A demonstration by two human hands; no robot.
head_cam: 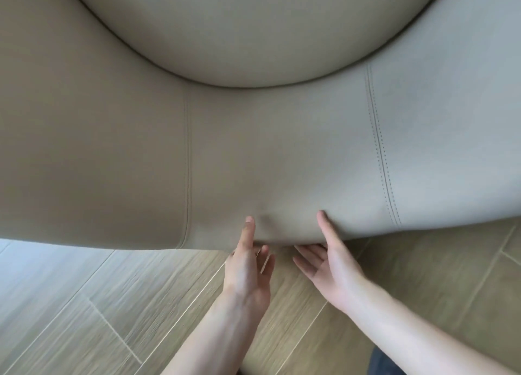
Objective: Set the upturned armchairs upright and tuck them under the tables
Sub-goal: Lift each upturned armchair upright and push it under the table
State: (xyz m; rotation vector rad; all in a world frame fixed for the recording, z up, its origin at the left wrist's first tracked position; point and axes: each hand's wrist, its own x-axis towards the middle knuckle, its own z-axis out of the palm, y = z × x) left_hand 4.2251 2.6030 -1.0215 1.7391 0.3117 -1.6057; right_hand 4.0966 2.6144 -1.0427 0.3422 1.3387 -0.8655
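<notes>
A beige leather armchair (267,154) fills most of the head view, seen very close, with its curved backrest nearest me and the round seat cushion (253,28) beyond. My left hand (248,273) and my right hand (329,264) hold the backrest's near edge side by side. Each thumb lies on the upper face of the leather while the fingers reach underneath the edge, so both hands pinch it. The chair's legs are out of view.
Wood-look floor tiles (112,304) with pale grout lines lie below the chair. A dark blue bit of clothing (392,363) shows at the bottom right. No table is in view.
</notes>
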